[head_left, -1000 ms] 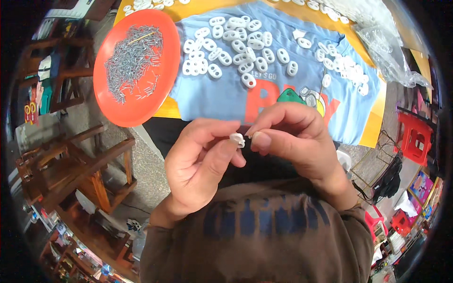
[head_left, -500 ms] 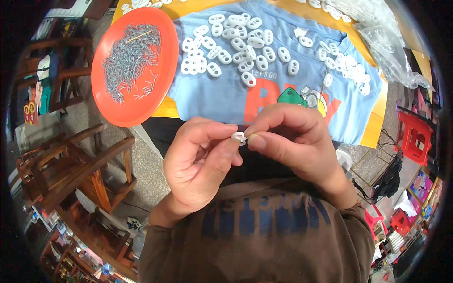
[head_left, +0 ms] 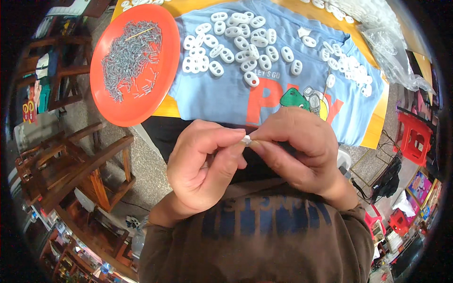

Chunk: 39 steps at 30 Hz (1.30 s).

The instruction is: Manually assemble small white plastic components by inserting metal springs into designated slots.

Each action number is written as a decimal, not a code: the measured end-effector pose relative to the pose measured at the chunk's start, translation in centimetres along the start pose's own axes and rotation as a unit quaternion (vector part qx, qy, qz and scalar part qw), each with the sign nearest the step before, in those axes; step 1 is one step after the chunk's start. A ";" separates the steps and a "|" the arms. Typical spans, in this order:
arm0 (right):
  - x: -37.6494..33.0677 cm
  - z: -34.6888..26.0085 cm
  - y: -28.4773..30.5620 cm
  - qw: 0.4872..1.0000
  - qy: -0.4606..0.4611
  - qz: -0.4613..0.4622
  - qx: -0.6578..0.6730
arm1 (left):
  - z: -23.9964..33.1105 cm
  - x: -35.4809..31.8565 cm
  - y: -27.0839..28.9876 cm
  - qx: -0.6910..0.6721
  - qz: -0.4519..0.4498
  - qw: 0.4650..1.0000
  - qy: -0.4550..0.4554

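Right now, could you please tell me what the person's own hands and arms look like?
The left hand and right hand are bare, with no glove, ring or watch visible. Brown sleeves end on the forearms, part of a brown top with dark blue print.

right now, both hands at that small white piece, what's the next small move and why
I'd probably hold the left hand steady and ease the right hand back slightly: the left pinches the small white piece, while the right crowds its right edge, hiding whatever it may hold, so a small gap could let you check.
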State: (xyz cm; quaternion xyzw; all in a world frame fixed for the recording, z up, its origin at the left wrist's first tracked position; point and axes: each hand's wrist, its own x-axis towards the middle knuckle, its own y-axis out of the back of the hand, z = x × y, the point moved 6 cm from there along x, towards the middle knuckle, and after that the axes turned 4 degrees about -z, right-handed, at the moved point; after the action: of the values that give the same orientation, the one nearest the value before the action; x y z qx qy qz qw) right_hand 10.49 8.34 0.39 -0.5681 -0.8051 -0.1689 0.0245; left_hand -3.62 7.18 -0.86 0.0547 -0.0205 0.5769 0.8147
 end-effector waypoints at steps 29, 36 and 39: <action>-1.5 0.7 0.5 0.999 0.008 0.031 -0.027 | -2.5 -0.8 -1.0 -0.082 0.077 0.983 0.145; -2.9 1.4 0.8 0.997 -0.004 0.070 -0.040 | -4.2 -1.1 -2.2 -0.098 0.048 0.980 0.164; -3.3 1.5 0.7 0.997 0.001 0.075 -0.023 | -3.7 -1.2 -2.4 -0.089 0.053 0.981 0.164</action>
State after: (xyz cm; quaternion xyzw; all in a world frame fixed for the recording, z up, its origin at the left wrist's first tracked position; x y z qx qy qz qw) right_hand 12.56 6.06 -1.61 -0.6269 -0.7562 -0.1857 0.0253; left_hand -1.89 5.71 -4.83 -0.1143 0.0592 0.6160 0.7771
